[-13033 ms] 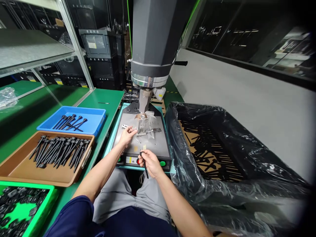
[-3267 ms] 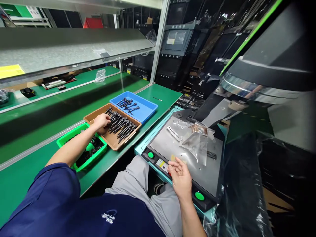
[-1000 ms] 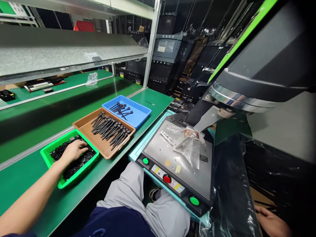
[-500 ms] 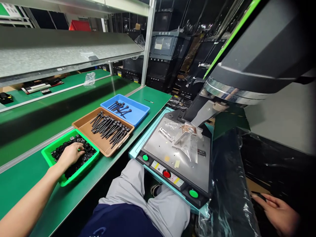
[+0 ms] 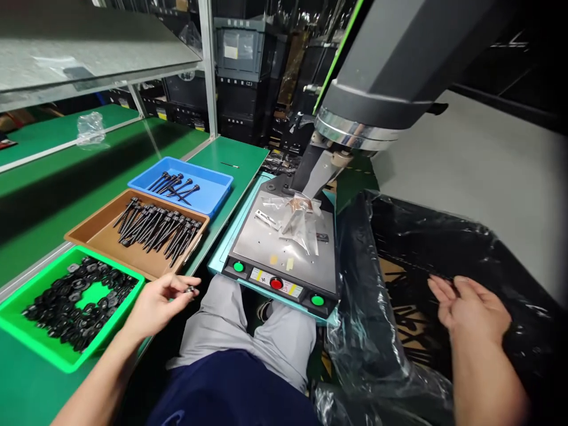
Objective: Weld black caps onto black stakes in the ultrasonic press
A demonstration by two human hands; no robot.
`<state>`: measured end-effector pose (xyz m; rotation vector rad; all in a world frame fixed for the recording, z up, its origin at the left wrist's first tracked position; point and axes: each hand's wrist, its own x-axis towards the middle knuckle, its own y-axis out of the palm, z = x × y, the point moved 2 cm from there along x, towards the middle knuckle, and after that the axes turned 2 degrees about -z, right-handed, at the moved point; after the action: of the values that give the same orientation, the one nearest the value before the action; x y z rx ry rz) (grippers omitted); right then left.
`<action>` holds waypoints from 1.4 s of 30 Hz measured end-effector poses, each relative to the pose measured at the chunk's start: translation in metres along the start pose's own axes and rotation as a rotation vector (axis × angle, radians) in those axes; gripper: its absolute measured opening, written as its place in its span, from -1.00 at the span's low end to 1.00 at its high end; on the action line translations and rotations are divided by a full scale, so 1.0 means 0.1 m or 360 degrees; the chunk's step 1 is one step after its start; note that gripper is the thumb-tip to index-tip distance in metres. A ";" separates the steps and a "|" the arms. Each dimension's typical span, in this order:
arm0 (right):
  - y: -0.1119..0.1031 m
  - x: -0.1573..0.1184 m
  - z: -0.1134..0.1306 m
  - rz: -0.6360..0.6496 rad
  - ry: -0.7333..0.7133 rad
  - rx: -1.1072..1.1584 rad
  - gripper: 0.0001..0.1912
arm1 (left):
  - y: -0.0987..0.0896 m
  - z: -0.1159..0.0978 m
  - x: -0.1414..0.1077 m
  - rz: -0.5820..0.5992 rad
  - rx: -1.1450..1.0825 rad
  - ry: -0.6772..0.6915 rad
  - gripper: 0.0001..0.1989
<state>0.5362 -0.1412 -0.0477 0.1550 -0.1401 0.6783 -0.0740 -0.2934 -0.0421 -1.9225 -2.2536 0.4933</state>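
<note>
My left hand (image 5: 162, 299) is closed in a pinch on a small dark part (image 5: 191, 290), just off the bench edge. Beside it stands a green tray (image 5: 66, 364) of small black round parts (image 5: 57, 302), with its bottom showing through the middle of the heap. My right hand (image 5: 473, 305) hovers over a box lined with black plastic (image 5: 386, 355). Its fingers are curled together, and what they hold, if anything, is too dark to make out. Long black pieces (image 5: 406, 322) lie inside that box.
A brown tray (image 5: 95, 231) and a blue tray (image 5: 213, 195) hold black headed rods. Ahead is a machine (image 5: 355, 112) with a metal plate (image 5: 252, 245), a plastic bag (image 5: 304, 228) on it, green buttons and a red button (image 5: 276, 284). Stacked crates (image 5: 242, 50) stand behind.
My left hand has lifted out of the green tray and moved right with a small dark part. My right hand has come up and inward over the lined box. The view has turned right.
</note>
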 end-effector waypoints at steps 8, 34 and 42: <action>-0.04 -0.60 0.48 0.0103 -0.0123 0.0288 -0.80 | 0.84 -0.06 0.47 0.0421 -0.0390 0.0346 -0.76; 1.20 -3.22 -0.35 0.1196 0.0466 0.0342 -0.63 | 1.62 -0.16 0.69 0.0595 -0.0416 0.0721 -0.83; 1.22 -3.18 -0.39 0.1080 0.0477 0.0420 -0.71 | 1.64 -0.16 0.71 0.0638 -0.0383 0.0711 -0.82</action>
<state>0.2171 -0.2345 -0.1307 0.2603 0.1984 1.3879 0.0718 -0.2000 -0.0899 -2.3267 -1.7162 -0.1743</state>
